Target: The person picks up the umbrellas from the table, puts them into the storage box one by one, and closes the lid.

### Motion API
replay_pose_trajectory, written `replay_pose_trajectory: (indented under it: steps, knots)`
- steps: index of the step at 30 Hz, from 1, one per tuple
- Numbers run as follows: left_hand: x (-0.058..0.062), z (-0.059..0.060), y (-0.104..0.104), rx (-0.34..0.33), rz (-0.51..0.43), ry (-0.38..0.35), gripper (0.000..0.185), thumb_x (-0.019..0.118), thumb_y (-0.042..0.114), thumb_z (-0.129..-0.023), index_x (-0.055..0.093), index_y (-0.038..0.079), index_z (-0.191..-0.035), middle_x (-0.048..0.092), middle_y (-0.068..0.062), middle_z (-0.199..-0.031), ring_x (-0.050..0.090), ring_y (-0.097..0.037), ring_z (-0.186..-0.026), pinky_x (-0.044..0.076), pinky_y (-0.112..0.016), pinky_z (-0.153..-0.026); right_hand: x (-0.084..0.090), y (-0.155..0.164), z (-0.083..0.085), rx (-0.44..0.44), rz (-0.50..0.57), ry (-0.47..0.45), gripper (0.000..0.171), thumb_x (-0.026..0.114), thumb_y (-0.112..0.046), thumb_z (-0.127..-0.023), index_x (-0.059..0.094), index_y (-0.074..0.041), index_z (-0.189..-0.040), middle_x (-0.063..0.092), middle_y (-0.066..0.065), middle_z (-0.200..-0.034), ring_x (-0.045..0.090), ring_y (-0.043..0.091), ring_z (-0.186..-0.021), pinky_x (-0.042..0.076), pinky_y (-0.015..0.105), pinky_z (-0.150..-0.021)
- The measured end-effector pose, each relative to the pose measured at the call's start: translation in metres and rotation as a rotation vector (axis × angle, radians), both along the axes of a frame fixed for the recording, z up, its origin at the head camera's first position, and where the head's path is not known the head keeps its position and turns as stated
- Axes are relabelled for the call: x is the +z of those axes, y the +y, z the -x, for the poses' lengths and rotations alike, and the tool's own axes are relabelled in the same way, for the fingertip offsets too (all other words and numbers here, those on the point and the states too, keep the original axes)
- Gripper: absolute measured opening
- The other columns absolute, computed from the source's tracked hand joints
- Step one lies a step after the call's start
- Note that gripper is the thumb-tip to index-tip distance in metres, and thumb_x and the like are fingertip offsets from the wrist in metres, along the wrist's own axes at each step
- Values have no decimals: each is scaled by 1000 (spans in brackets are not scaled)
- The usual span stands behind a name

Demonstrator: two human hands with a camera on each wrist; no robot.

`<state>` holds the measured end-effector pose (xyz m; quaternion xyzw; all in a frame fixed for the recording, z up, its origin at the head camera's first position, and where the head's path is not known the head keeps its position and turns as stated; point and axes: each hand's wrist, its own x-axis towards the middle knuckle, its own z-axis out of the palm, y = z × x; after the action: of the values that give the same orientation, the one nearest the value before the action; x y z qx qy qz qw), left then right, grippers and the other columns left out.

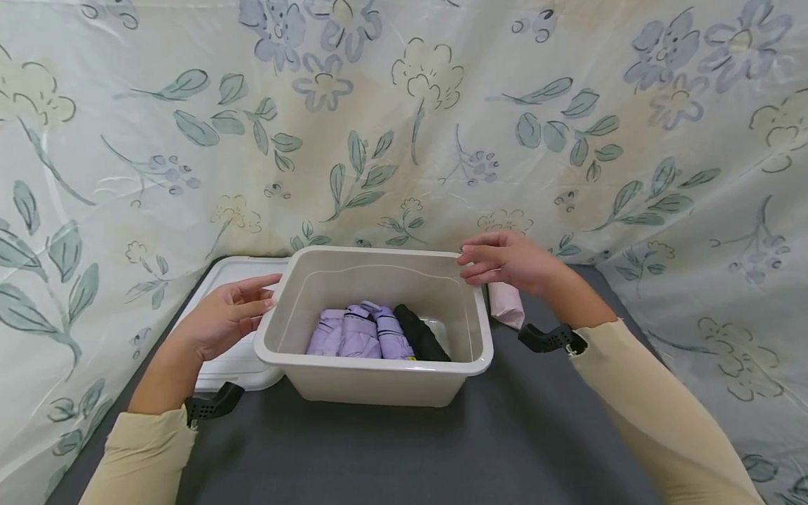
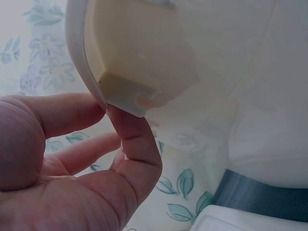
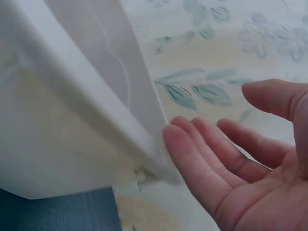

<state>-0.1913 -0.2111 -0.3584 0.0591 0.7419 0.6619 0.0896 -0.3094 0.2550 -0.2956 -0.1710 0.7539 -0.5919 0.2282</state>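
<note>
Backdrop first: a floral curtain (image 1: 404, 126) hangs round the back and both side edges of the dark table (image 1: 391, 449), so everything is crowded toward the back edge.

The beige bin (image 1: 379, 382) stands upright, mouth up, near the back edge, about mid-width. Its long axis runs left-right, parallel to that edge; the short ends face your hands, which likely explains why they flank it.

White lid (image 1: 236, 270) lies flat at the back-left, touching the bin's left end and partly under your left wrist.

Inside the bin: lilac folded umbrellas (image 1: 356, 333) and one black folded umbrella (image 1: 419, 335) lie side by side on the floor, long axes roughly front-to-back, the black one angled toward the front-right.

A pink folded umbrella (image 1: 507, 305) lies outside, just beside the bin's back-right corner, under your right hand.

Your left hand (image 1: 227, 315): grip released, fingers relaxed; in the left wrist view a fingertip touches the underside of the rim lug.

Your right hand (image 1: 505, 261): grip released, fingers straight and just touching the back-right rim, palm facing the bin's end wall.

Neither hand bears the bin.
</note>
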Motion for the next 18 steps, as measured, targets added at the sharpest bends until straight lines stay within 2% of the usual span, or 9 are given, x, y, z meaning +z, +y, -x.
replay_pose_trajectory:
  steps: [3, 5, 7, 10, 14, 18]
  knots:
    - [0, -1, 0, 3, 11, 6, 64, 62, 14, -103, 33, 1, -158, 68, 7, -111, 65, -9, -105, 57, -25, -90, -9, 16, 5, -70, 91, -8, 26, 60, -19, -105, 62, -5, -127, 76, 3, -106, 77, 21, -94, 62, 36, -87]
    - [0, -2, 0, 5, 13, 6, 65, 62, 14, -103, 32, 0, -159, 68, 7, -111, 65, -9, -105, 58, -25, -90, -15, 26, 10, -118, 105, 2, 24, 61, -21, -104, 62, -7, -124, 76, 2, -104, 76, 21, -95, 62, 38, -88]
    - [0, -2, 1, 2, 15, 10, 65, 62, 14, -103, 31, 0, -159, 68, 7, -112, 65, -9, -105, 58, -25, -90, -23, 36, 16, -173, 58, 30, 29, 61, -25, -104, 60, -5, -126, 76, -1, -101, 76, 20, -95, 61, 38, -89]
    - [-1, -3, 1, 6, 11, 5, 66, 62, 14, -103, 31, 0, -159, 68, 7, -112, 65, -9, -106, 58, -24, -90, -37, 50, 26, -237, -73, 96, 45, 60, -31, -104, 55, 0, -136, 73, -2, -104, 76, 19, -97, 60, 40, -91]
    - [-1, -5, 3, 18, 15, 0, 67, 63, 15, -102, 32, 1, -159, 67, 7, -111, 65, -9, -105, 58, -24, -90, -61, 68, 41, -301, -206, 151, 55, 59, -37, -104, 52, 1, -143, 67, 16, -124, 74, 27, -108, 59, 43, -94]
    - [-2, -7, 5, 34, 25, 1, 67, 64, 17, -102, 33, 2, -159, 68, 8, -111, 65, -9, -106, 58, -25, -90, -85, 81, 53, -371, -250, 175, 54, 58, -36, -105, 53, 1, -143, 59, 27, -138, 71, 33, -113, 60, 41, -92]
